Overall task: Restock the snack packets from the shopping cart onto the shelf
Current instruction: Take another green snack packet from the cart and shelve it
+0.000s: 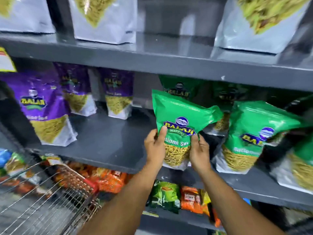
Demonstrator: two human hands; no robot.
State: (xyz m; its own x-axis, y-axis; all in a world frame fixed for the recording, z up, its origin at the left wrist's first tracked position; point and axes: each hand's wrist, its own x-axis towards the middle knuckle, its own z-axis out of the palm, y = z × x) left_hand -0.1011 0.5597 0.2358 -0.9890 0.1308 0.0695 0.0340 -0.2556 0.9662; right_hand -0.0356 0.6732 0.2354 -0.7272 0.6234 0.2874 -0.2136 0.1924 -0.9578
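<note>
A green Balaji Ratlami Sev packet (pixel 179 119) stands upright at the front edge of the dark grey middle shelf (pixel 108 143). My left hand (pixel 155 145) grips its lower left side, thumb on the logo. On the lower right side my right hand (pixel 199 152) holds it too. More green packets (pixel 250 133) stand just to its right and behind it. The wire shopping cart (pixel 50 197) is at the lower left; its contents are hidden from here.
Purple sev packets (pixel 42 109) stand on the left of the same shelf, with bare shelf between them and the green ones. Silver packets (pixel 105 21) line the shelf above. Orange and green snack packs (pixel 177 195) fill the shelf below.
</note>
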